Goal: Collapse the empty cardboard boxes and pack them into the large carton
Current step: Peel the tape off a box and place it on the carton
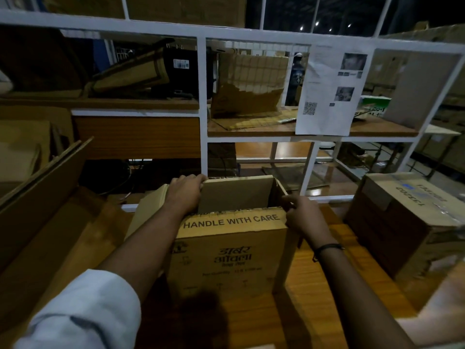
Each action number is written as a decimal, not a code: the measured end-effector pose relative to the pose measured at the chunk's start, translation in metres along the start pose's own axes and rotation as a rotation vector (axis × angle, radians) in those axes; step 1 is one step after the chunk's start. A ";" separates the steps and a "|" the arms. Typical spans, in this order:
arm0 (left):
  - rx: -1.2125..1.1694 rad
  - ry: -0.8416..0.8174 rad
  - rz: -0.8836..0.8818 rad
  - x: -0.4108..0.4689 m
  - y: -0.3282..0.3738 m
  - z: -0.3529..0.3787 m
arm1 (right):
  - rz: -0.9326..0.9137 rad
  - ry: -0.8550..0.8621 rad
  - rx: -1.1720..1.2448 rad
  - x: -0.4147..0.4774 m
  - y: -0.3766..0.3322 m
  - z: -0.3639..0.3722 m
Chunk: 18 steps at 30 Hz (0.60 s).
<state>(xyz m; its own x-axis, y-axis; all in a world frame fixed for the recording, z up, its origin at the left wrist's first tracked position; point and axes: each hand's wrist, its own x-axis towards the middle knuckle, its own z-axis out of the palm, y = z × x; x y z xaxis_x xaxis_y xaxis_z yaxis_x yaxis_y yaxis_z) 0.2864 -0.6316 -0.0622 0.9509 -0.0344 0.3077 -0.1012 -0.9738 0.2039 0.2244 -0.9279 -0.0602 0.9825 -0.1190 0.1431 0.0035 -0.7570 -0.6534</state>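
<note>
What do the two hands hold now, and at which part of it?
Both hold the open brown cardboard box printed HANDLE WITH CARE. The left hand grips its far left top edge; the right hand pinches its right top edge.

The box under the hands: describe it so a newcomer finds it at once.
Before the white rack, on the wooden table, an open-topped box stands upright. The left hand and right hand grip its top corners. Unlike the taped carton to its right, it reads HANDLE WITH CARE.
</note>
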 end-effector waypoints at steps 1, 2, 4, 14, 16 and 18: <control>-0.005 -0.007 -0.001 0.000 0.000 0.000 | -0.001 0.003 0.003 0.000 0.001 0.000; -0.014 -0.014 -0.005 0.000 0.001 0.000 | -0.005 0.009 -0.002 0.000 0.001 0.001; -0.103 0.005 -0.025 -0.001 0.004 -0.004 | -0.020 0.030 -0.023 -0.001 0.003 0.003; -0.137 -0.241 -0.063 -0.082 0.049 -0.033 | -0.145 0.206 -0.094 -0.005 0.009 0.011; -0.143 -0.078 -0.022 -0.090 0.052 -0.027 | -0.239 0.273 -0.116 -0.008 0.007 0.010; -0.115 0.135 0.025 -0.093 0.050 -0.025 | -0.366 0.279 -0.157 -0.009 0.003 0.005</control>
<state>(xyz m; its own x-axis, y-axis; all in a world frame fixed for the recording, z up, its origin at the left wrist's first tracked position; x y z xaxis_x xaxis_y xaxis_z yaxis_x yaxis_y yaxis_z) 0.1857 -0.6715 -0.0572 0.9004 -0.0201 0.4345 -0.1642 -0.9407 0.2968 0.2162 -0.9262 -0.0672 0.8345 0.0213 0.5506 0.2899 -0.8668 -0.4058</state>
